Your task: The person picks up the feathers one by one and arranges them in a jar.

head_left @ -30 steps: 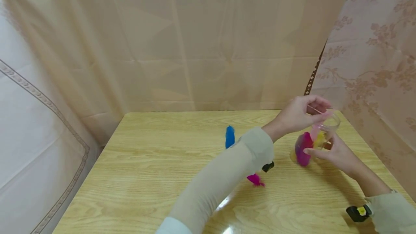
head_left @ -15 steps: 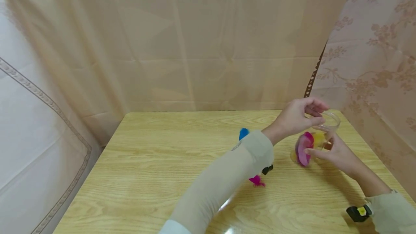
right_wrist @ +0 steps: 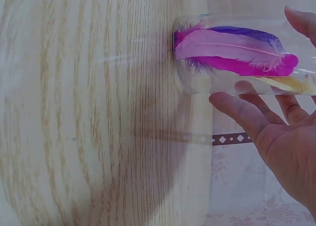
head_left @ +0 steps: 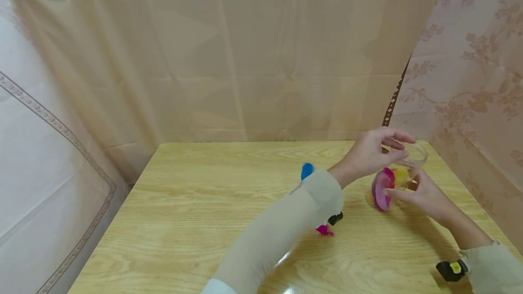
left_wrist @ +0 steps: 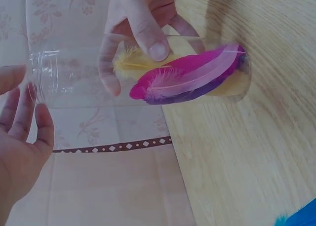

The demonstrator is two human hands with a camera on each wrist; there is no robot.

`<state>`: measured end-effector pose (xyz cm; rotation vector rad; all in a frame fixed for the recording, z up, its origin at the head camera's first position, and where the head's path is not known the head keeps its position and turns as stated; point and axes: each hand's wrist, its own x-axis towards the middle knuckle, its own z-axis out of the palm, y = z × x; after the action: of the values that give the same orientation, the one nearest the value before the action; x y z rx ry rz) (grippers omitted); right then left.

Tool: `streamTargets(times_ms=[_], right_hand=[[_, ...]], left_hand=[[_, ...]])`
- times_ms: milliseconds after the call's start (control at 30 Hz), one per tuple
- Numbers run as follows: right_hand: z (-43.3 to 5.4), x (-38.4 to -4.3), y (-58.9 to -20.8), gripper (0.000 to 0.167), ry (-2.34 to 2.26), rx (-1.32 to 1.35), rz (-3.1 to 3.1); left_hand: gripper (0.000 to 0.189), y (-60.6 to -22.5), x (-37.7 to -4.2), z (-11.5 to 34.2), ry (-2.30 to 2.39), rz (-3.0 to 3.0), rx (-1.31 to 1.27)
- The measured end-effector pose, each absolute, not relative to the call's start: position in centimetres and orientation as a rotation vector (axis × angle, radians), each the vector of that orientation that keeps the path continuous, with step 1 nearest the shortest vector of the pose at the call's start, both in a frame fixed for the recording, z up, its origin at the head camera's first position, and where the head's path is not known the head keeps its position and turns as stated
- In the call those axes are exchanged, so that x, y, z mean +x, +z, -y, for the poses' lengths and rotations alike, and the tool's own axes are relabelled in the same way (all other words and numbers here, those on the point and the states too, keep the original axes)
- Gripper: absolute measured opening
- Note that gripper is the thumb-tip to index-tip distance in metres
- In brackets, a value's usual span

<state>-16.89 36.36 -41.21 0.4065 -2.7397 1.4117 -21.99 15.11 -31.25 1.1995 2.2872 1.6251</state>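
A clear jar stands upright at the table's right side in the head view. My right hand grips it round its middle, thumb on the near wall. Inside lie a light pink feather, a magenta feather, a purple feather and a yellow feather. My left hand is at the jar's mouth, fingers loosely bent, nothing seen between them. Whether its fingertips touch the rim I cannot tell.
On the wooden table lie a blue feather and another magenta feather, both partly hidden by the left sleeve. A beige curtain hangs behind the table, a flowered cloth at the right.
The light pink feather has left my left hand and dropped into the jar, against the magenta one. My left hand has sunk slightly at the rim. The right hand has kept its grip.
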Motion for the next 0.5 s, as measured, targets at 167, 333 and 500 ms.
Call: streamTargets(times_ms=[167, 333, 500], right_hand=[[-36.4, -17.0, -41.3, 0.082, 1.367, 0.384, 2.756], [-36.5, -17.1, -41.5, 0.080, 1.323, 0.362, 2.749], [-36.6, -17.1, -41.5, 0.080, 1.312, 0.350, 2.750]], left_hand=[[0.030, -31.7, -22.3, -13.9, 1.680, -2.257, 1.239], [0.037, -32.2, -23.5, -12.0, 1.692, -2.275, 1.181], [0.052, -33.0, -24.9, -10.1, 1.593, -2.350, 1.101]])
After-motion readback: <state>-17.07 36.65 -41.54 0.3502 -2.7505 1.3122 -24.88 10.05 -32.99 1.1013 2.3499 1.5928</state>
